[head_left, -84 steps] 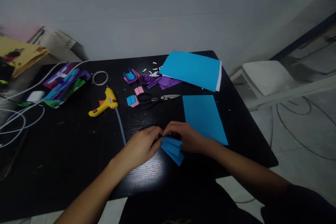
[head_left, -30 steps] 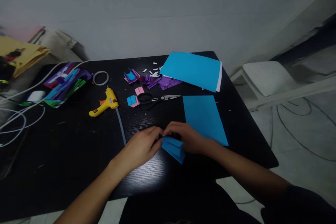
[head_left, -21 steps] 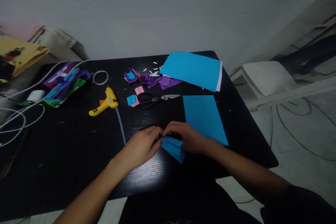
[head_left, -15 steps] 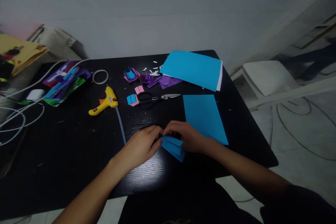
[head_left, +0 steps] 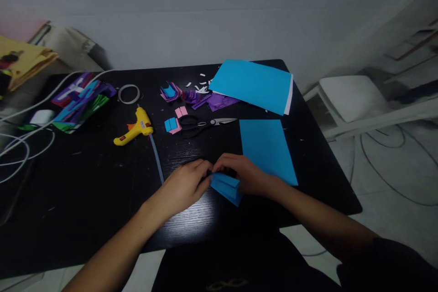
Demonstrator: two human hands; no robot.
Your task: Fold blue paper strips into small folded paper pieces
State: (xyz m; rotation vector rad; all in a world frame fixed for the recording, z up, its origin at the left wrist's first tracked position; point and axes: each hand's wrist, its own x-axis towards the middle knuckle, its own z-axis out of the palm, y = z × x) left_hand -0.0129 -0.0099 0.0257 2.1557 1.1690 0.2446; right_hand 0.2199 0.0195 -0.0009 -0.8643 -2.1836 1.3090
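A piece of folded blue paper (head_left: 225, 187) is held just above the black table, its creased layers spread toward my right side. My left hand (head_left: 188, 182) pinches its left end between thumb and fingers. Fingers curled, my right hand (head_left: 241, 172) grips the upper edge of the same paper; its fingertips are partly hidden. Beyond and to the right lies a flat blue sheet (head_left: 268, 148), partly under my right forearm. Black-handled scissors (head_left: 208, 124) rest past my hands, beside small folded pieces of pink paper (head_left: 181, 112) and blue paper (head_left: 170, 124).
A yellow glue gun (head_left: 137, 127) with a glue stick lies left, near a roll of tape (head_left: 129, 94). Purple scraps (head_left: 219, 100), white snippets and a stack of blue sheets (head_left: 253, 84) sit at the back. White cables (head_left: 23, 141) cross the left side. A white stool (head_left: 352, 98) stands right.
Both hands keep hold of the folded paper in almost the same place. Its open layers have drawn slightly closer together. The camera view has shifted a little.
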